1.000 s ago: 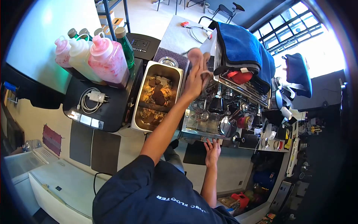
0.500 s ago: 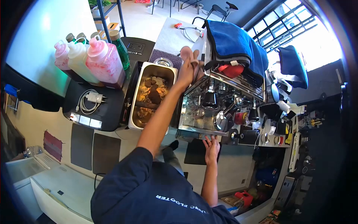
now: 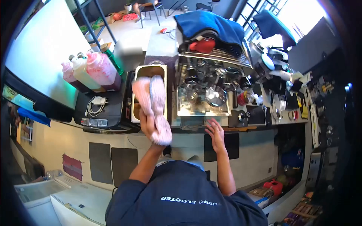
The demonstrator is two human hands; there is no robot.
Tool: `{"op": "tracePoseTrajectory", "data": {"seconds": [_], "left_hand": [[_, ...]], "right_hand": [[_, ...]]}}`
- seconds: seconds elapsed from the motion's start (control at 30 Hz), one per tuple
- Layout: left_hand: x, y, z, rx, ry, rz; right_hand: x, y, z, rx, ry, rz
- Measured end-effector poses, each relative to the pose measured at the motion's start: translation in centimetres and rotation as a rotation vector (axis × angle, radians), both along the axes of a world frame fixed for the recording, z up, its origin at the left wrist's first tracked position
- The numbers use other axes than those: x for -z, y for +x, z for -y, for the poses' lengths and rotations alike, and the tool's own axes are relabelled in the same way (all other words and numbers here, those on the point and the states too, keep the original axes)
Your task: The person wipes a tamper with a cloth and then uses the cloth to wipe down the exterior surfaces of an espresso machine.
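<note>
My left hand (image 3: 148, 126) is closed around a bunched pink cloth (image 3: 160, 130), its ends fanned upward and slightly blurred. The cloth is held above a steel container (image 3: 166, 109) and covers most of the view into it. My right hand (image 3: 215, 135) is held empty with its fingers apart, just in front of the espresso machine (image 3: 183, 108) and the counter edge. A metal pitcher-like vessel (image 3: 215, 96) and several glass and metal items are on the machine's tray.
Syrup-like bottles (image 3: 102, 69) with pink tops stand at the left, behind a coiled white charger cable (image 3: 97, 105). A blue towel (image 3: 211, 24) drapes over the machine's top. Small tools and a black mat (image 3: 258, 115) lie on the counter at the right.
My left hand has come back from beside the machine with the pink cloth, over the steel container towards me. My right hand stays near the counter edge. The view has shifted.
</note>
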State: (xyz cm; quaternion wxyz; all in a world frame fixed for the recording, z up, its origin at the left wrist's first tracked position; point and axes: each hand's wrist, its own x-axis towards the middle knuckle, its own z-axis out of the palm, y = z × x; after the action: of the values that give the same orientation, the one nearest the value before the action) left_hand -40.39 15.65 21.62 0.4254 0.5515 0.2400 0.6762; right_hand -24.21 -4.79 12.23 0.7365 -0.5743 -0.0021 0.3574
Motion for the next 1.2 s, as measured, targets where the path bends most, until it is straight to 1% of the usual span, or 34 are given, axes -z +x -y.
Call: {"op": "tracePoseTrajectory", "data": {"seconds": [0.03, 0.07, 0.1, 0.13, 0.17, 0.2, 0.23, 0.27, 0.33, 0.37, 0.5, 0.53, 0.67, 0.7, 0.83, 0.87, 0.93, 1.0, 1.03, 1.17, 1.2], "left_hand": [[0.5, -1.3, 2.6, 0.129, -0.230, 0.033], [1.0, -2.1, 4.9, 0.255, -0.462, 0.062], [2.5, -1.8, 6.9, 0.270, -0.452, 0.059], [4.7, -0.7, 9.2, 0.292, -0.115, -0.065], [5.8, 0.5, 11.5, 0.309, 0.226, -0.181], [5.4, 1.3, 13.8, 0.445, 0.154, -0.259], [5.0, 2.1, 16.2, 0.583, 0.081, -0.341], [5.5, 3.0, 18.4, 0.605, 0.093, -0.343], [7.1, 4.4, 22.4, 0.761, 0.036, -0.384], [7.3, 4.7, 24.1, 0.786, 0.036, -0.393], [7.9, 6.0, 28.7, 1.153, -0.584, -0.215], [7.9, 6.3, 29.6, 1.165, -0.588, -0.233], [8.0, 8.0, 32.8, 1.151, -0.593, -0.247], [8.0, 8.3, 33.4, 1.145, -0.596, -0.250], [7.9, 8.6, 35.1, 1.118, -0.615, -0.269], [7.9, 8.7, 35.3, 1.115, -0.595, -0.289], [7.5, 8.6, 35.1, 1.122, -0.580, -0.314], [6.7, 8.4, 34.4, 1.150, -0.584, -0.470], [6.8, 8.4, 34.0, 1.155, -0.580, -0.473], [7.8, 8.7, 32.9, 1.294, -0.754, -0.349], [7.4, 9.0, 33.3, 1.301, -0.752, -0.350]], "right_hand": [[-0.9, -0.3, 0.8, 0.018, 0.012, -0.001], [-2.2, -0.6, 1.7, -0.082, 0.104, -0.044], [-3.4, -0.8, 2.6, -0.185, 0.195, -0.084], [-4.4, -1.0, 3.7, -0.289, 0.285, -0.123], [-4.9, -1.0, 5.1, -0.392, 0.374, -0.159], [-4.8, -0.9, 6.8, -0.375, 0.383, -0.152], [-4.7, -1.0, 8.6, -0.352, 0.329, -0.077], [-4.5, -1.1, 10.5, -0.326, 0.274, -0.002], [-4.1, -1.2, 14.2, -0.271, 0.150, 0.137], [-4.2, -1.4, 16.3, -0.246, 0.149, 0.128], [-4.8, -1.6, 23.0, -0.137, -0.003, 0.202], [-4.5, -1.7, 24.2, -0.120, -0.001, 0.190], [-3.0, -1.7, 28.4, -0.131, -0.239, 0.736], [-2.9, -1.7, 29.2, -0.123, -0.244, 0.723], [-3.5, -2.2, 31.8, 0.246, -0.025, 0.504], [-3.5, -1.8, 32.6, 0.259, -0.034, 0.497], [-3.4, -0.8, 34.2, 0.352, -0.107, 0.611], [-3.4, -0.2, 35.5, 0.442, -0.174, 0.726], [-3.4, -0.1, 36.1, 0.449, -0.174, 0.726], [-4.0, 0.4, 38.7, 0.424, -0.113, 0.390], [-4.0, 0.5, 39.3, 0.432, -0.114, 0.392]]}}
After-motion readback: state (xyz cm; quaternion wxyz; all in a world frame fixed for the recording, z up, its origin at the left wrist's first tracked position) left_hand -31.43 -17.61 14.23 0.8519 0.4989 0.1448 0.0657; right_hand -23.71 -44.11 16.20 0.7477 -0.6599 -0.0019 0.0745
